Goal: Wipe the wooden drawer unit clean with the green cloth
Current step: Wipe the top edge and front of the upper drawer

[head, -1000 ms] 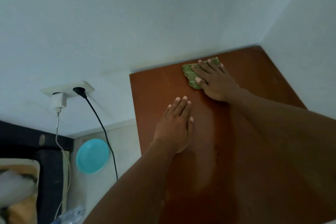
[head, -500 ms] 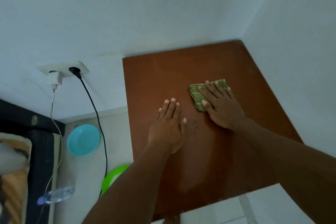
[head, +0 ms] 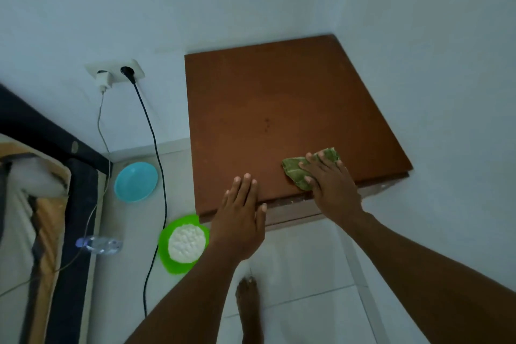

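Observation:
The wooden drawer unit (head: 279,109) stands in a corner between two white walls, its reddish-brown top facing me. A crumpled green cloth (head: 296,172) lies near the top's front edge on the right. My right hand (head: 332,187) presses flat on the cloth, fingers straight and spread over it. My left hand (head: 240,215) rests flat at the front edge to the left of the cloth, fingers straight on the wood and palm hanging over the edge. Crumbs dot the front rim.
On the tiled floor left of the unit sit a blue bowl (head: 136,181), a green bowl with white contents (head: 183,244) and a plastic bottle (head: 99,244). A black cable (head: 156,153) hangs from the wall socket (head: 116,72). A bed (head: 36,204) is far left. My bare foot (head: 248,304) stands below.
My right hand has dragged the cloth from the back of the top toward the front edge. My left hand slid back to the front edge too, and the view tilted down.

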### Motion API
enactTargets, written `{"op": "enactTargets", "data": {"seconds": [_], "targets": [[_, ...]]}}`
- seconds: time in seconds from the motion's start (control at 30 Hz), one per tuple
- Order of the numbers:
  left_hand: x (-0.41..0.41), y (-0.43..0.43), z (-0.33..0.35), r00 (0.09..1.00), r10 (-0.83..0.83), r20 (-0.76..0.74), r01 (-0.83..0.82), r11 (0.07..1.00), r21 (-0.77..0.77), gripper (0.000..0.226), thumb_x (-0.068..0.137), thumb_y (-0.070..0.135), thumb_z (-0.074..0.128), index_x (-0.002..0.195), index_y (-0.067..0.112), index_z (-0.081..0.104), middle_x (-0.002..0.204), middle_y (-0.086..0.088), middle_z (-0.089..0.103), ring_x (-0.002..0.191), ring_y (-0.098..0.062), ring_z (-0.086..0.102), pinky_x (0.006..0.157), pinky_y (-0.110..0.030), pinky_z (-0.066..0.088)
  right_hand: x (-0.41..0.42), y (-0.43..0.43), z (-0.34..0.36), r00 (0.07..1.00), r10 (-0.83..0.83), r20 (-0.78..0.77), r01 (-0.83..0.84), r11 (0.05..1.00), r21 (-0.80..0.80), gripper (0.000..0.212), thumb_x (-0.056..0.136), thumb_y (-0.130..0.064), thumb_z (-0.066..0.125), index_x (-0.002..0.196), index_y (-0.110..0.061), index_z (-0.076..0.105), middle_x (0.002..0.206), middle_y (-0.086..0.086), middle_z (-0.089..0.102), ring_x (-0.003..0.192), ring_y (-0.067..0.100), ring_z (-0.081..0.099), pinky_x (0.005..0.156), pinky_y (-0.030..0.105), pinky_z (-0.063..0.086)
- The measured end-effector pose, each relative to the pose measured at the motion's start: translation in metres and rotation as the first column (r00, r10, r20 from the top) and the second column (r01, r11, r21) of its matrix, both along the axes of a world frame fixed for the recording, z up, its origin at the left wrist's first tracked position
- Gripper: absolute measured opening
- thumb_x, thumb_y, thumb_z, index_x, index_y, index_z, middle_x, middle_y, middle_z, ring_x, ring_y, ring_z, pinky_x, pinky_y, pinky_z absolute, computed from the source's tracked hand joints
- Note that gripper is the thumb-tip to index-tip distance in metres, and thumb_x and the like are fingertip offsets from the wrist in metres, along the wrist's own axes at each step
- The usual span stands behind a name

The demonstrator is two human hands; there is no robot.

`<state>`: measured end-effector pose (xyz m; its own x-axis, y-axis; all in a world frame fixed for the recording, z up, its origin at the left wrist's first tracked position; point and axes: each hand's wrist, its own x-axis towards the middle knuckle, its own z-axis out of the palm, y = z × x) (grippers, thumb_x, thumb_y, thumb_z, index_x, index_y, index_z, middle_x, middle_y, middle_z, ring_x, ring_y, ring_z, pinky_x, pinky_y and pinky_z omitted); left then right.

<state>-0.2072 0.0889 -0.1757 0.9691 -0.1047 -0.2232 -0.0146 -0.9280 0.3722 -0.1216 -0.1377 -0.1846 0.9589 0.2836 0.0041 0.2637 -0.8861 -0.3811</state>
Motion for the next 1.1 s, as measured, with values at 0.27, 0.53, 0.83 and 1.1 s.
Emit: {"op": "enactTargets", "data": {"seconds": [0.27,0.53,0.83,1.1], "targets": [[-0.058,0.016,0.004,0.999,0.03,-0.044,-0.025,0.994,0.106,0.09,0.086,0.061,-0.01,0.16,0.015,0.007,0.169,-0.002,-0.004,0.155,-0.019,-0.007,0.122,-0.035,-0.002,-0.049,0.008,0.026,0.994,0.111,0.002,-0.111,0.99,0.084,0.036,0.095,-0.023,0.048,0.124,-0.015,0.068,0.116,0.014,0.072,0.11,0.034,0.066,0.088,0.049,0.053],[-0.056,0.041,-0.002,0.999,0.013,0.039,-0.019,0.987,0.162,0.072,0.096,0.05,0.003,0.161,0.018,0.005,0.169,0.001,-0.003,0.155,-0.017,-0.007,0.122,-0.034,-0.001,-0.047,0.031,0.009,0.999,0.036,0.037,-0.041,0.987,0.157,0.045,0.099,-0.034,0.036,0.129,-0.016,0.065,0.13,0.013,0.067,0.13,0.033,0.056,0.107,0.057,0.04],[-0.059,0.047,-0.03,0.957,0.04,0.286,-0.064,0.995,0.077,0.061,0.097,0.035,0.029,0.153,0.011,0.039,0.161,-0.007,0.035,0.15,-0.026,0.028,0.122,-0.046,0.027,-0.053,0.058,-0.015,0.986,-0.043,0.163,0.036,0.998,0.049,0.037,0.103,-0.021,0.047,0.138,-0.014,0.057,0.141,0.009,0.06,0.141,0.024,0.045,0.119,0.05,0.022],[-0.058,0.047,-0.065,0.839,0.064,0.54,-0.081,0.997,0.008,0.057,0.098,0.034,0.037,0.149,0.012,0.045,0.157,-0.007,0.043,0.148,-0.024,0.033,0.122,-0.044,0.027,-0.056,0.071,-0.023,0.942,-0.056,0.332,0.034,0.997,0.071,0.035,0.101,-0.02,0.05,0.133,-0.011,0.062,0.135,0.012,0.064,0.136,0.027,0.051,0.117,0.053,0.03]]}}
